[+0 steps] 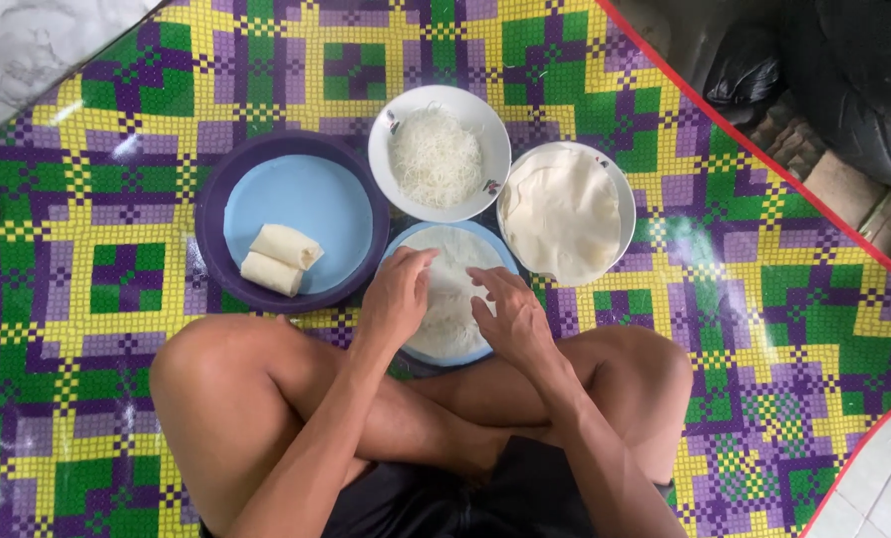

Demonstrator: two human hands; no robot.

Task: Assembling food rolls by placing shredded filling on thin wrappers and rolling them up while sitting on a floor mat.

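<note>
head view: both hands (455, 304) on wrapper (452, 261)

Both forearms bare, no sleeves in view; left hand (394, 299) and right hand (513, 321) without rings or watch. Legs bare. Dark shorts (445, 498) at the lap.

A checked mat (127, 229) of green, yellow and purple covered the floor. On it sat a purple tray (211, 234), a noodle bowl (391, 125), a wrapper bowl (620, 189) and a blue plate (500, 254).
</note>
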